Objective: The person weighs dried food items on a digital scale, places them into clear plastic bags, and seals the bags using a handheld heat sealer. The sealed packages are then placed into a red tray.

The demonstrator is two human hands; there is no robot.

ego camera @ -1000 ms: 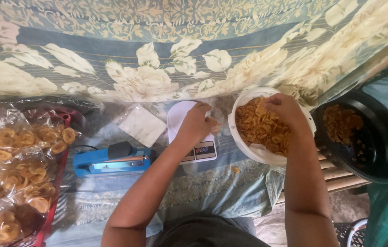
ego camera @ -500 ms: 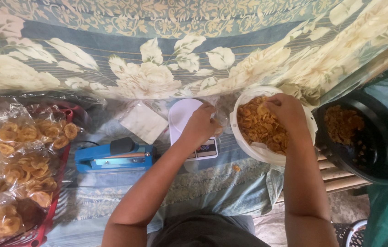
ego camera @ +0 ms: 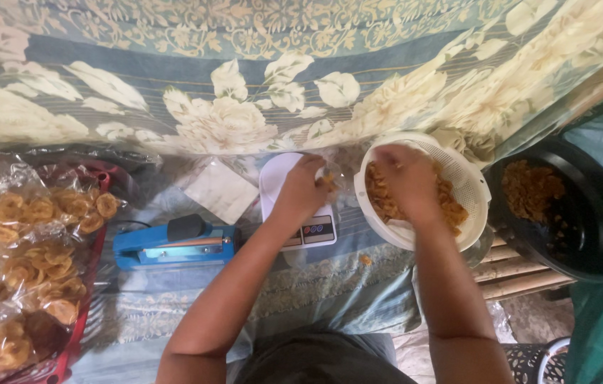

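Weighing out fried snack pieces is the step I judge myself to be in, seated before the big floral cloth (ego camera: pixel 173 78) that fills the far side. To the far right sits the black basin (ego camera: pixel 600 235) with more snacks, well apart from my arms. Nearer, the white strainer basket (ego camera: pixel 472 185) holds the fried snack pieces (ego camera: pixel 451 210); my right hand (ego camera: pixel 404 181) is down among them, fingers curled, though I cannot tell what they enclose. At left lies the red tray (ego camera: pixel 74 341) of bagged snacks, and beside it the blue heat sealer (ego camera: pixel 173 245). My left hand (ego camera: pixel 301 195) rests on the white digital scale (ego camera: pixel 294 213), fingertips pinched on a few pieces at a clear bag. Next, I judge, calls for a short carry leftward; the basket rim and scale edge nearly touch, leaving little room.
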